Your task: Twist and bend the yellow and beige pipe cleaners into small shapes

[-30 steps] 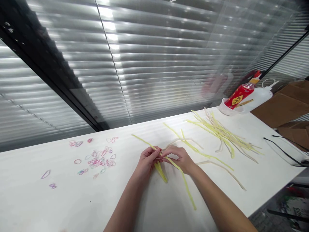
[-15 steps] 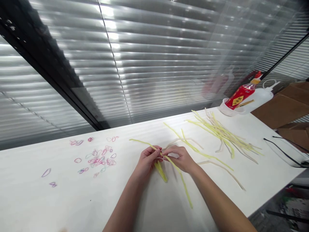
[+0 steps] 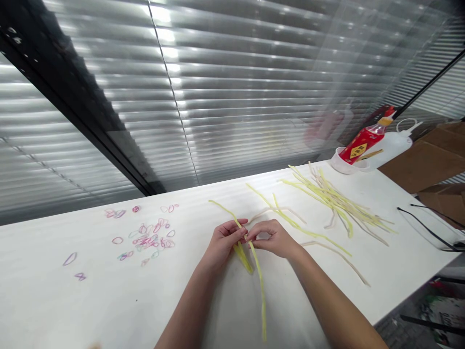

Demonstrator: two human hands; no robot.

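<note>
My left hand (image 3: 227, 241) is closed, pinching fuzzy yellow pipe cleaners. A folded yellow bundle (image 3: 244, 259) hangs below its fingers toward the table. One long yellow pipe cleaner (image 3: 260, 276) crosses between both hands, its far end pointing up and left and its near end hanging down toward me. The thumb and fingertips of my right hand (image 3: 271, 238) pinch this strand close to the left fingertips. Exactly how the strands meet there is hidden by the fingers. Just beyond the right hand lie loose yellow pipe cleaners (image 3: 290, 222) and a beige one (image 3: 341, 257).
A pile of yellow and beige pipe cleaners (image 3: 336, 201) lies to the right on the white table (image 3: 90, 315). Small coloured elastic bands (image 3: 147, 241) are scattered left. At the back right stand a red bottle (image 3: 365, 143) in a plastic bowl (image 3: 343, 165), a cardboard box (image 3: 425, 157) and black cables (image 3: 425, 231).
The long yellow pipe cleaner has turned: its near end swung left and toward me, its far end shifted right. Both hands stay close together, still pinching.
</note>
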